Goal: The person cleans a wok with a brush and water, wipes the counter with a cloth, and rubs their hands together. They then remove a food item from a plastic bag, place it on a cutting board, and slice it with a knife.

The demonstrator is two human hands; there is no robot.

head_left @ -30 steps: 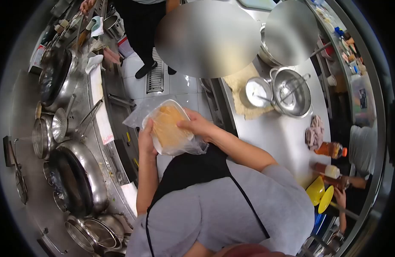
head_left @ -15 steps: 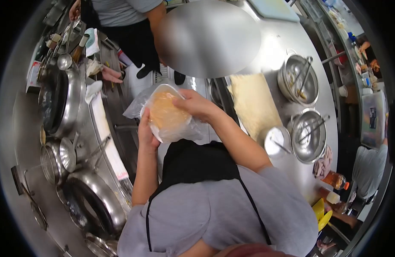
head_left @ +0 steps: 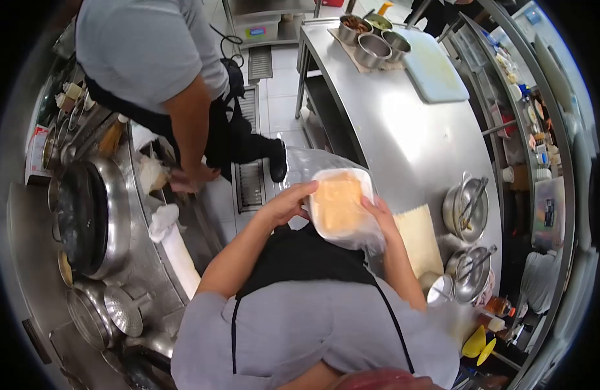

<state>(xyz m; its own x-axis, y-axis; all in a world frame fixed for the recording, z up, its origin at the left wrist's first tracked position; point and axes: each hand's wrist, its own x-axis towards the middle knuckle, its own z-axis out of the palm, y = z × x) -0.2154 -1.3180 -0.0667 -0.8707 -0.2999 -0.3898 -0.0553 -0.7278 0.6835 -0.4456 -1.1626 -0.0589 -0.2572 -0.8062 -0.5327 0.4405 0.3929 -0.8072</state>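
In front of my black apron I hold a white tray of pale orange food, which I cannot name more exactly. A loose clear plastic bag is around the tray and spreads past its far left corner. My left hand grips the tray's left edge, thumb near the food. On the opposite side my right hand closes on the right edge through the plastic. The undersides of the tray and my fingers below it are hidden.
A co-worker stands close on the left, one arm reaching down. On the right, the steel table carries metal bowls, a beige cloth and a cutting board. Woks line the left side.
The bagged tray and both my hands have moved right as my view turned. The co-worker now appears nearer on the left, with one arm lowered.
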